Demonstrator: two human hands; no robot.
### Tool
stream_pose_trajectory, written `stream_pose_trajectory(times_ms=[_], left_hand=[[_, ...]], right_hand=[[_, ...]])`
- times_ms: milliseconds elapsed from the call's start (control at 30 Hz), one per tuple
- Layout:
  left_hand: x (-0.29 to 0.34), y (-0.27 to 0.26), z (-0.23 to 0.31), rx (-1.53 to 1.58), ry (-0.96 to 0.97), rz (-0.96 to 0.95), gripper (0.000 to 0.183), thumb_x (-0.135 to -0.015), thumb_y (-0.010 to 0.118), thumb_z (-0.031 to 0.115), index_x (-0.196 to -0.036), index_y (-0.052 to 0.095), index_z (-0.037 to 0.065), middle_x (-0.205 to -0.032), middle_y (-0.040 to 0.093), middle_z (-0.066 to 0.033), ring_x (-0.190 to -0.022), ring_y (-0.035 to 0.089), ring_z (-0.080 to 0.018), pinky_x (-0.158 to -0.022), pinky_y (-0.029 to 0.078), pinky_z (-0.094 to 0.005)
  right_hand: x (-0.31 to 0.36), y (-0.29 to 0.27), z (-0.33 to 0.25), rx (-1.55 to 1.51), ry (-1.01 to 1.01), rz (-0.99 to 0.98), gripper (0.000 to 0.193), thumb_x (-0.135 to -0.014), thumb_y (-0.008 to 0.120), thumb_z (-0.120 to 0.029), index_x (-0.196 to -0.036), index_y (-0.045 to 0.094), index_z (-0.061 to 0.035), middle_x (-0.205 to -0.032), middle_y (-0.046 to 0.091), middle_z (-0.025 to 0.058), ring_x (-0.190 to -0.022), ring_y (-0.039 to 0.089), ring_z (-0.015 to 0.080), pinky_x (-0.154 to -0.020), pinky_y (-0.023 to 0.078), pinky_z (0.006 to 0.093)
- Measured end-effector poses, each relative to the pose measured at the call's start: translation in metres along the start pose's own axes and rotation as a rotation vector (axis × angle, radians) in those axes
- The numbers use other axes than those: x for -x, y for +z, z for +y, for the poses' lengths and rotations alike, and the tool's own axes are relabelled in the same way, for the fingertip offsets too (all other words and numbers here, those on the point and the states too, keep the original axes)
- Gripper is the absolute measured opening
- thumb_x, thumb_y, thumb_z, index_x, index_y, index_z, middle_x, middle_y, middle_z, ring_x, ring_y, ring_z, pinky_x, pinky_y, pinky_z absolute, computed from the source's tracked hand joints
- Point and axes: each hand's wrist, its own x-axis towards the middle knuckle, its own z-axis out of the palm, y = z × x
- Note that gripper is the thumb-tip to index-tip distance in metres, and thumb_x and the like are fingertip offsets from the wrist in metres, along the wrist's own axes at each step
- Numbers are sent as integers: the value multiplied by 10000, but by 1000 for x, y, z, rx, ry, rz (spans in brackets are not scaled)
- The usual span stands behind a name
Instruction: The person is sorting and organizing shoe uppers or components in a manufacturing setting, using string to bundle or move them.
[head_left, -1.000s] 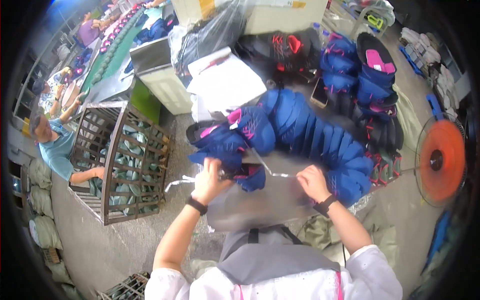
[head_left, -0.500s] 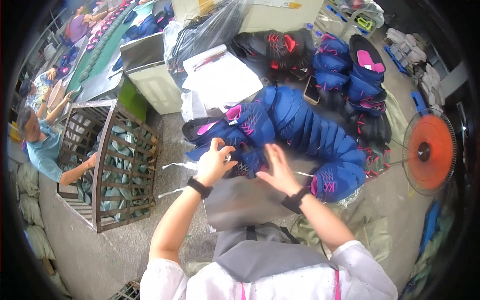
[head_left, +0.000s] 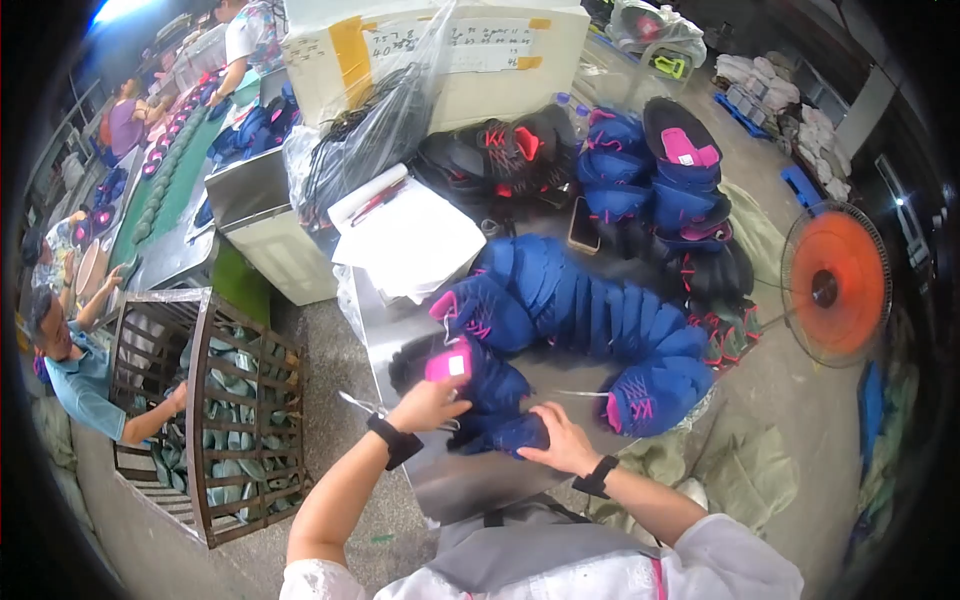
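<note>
Through the head view, my only feed, I see a navy shoe upper (head_left: 510,436) near the left part of the near edge of the metal surface (head_left: 455,487), lying between the two hands. Its long axis runs roughly left to right, more along that near edge than toward the far one. The right hand (head_left: 566,442) is the nearer: its fingers and thumb curve around the right end of the upper, touching it, so from those fingers the piece extends leftward. The left hand (head_left: 432,404) is bent beside the other end, over a pink-lined upper (head_left: 450,362) close to the surface's left edge; I cannot tell whether its fingertips pinch anything. A white lace (head_left: 365,402) hangs out past that left edge, beside the left wrist. Beyond the hands, a row of blue uppers (head_left: 600,315) arcs from the middle of the surface toward its right edge, with white papers (head_left: 410,245) at the far left corner.
</note>
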Motion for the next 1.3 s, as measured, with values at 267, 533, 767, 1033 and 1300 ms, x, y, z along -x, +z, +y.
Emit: stream_pose_trajectory(times_ms=[267, 533, 767, 1033, 1300], left_hand=[[-57, -37, 44, -617, 113, -77, 295, -786, 583, 315, -1005, 602, 118, -973, 596, -89, -670, 609, -278, -594, 486, -396], [-189, -22, 87, -748, 508, 133, 347, -781, 537, 138, -1112, 493, 43, -1331, 392, -74, -526, 598, -215, -474, 481, -336], [-211, -31, 93, -859, 566, 90, 312, -783, 537, 148, -1093, 527, 181, -1213, 459, -36, -564, 589, -185, -473, 481, -298], [-226, -11, 95, -1029, 561, 38, 80, -736, 532, 171, -711, 576, 109, -932, 502, -31, -662, 572, -193, -522, 490, -307], [-193, -33, 75, -908, 556, 102, 68, -715, 553, 173, -769, 570, 135, -929, 497, -31, -671, 561, -175, -523, 474, -309]], right_hand=[[-9, -36, 9, 79, -212, -240, 950, -638, 704, -486, -1323, 241, -18, -1261, 317, 259, -1123, 414, 421, -909, 409, 423], [-109, -121, 1, 379, -612, 331, 314, -676, 603, -189, -950, 587, -37, -1033, 543, 84, -1095, 443, 254, -906, 361, 403], [-110, -157, 67, 783, -522, 285, 262, -743, 494, -163, -950, 615, -55, -1055, 551, 68, -1224, 359, 242, -988, 266, 489], [-134, -116, 73, 771, -436, 206, 177, -677, 506, -164, -668, 628, -36, -750, 581, 81, -976, 493, 237, -1003, 258, 418], [-174, -86, 68, 628, -366, 241, 197, -762, 476, -168, -816, 640, -72, -803, 613, 56, -1047, 474, 225, -1042, 160, 490]])
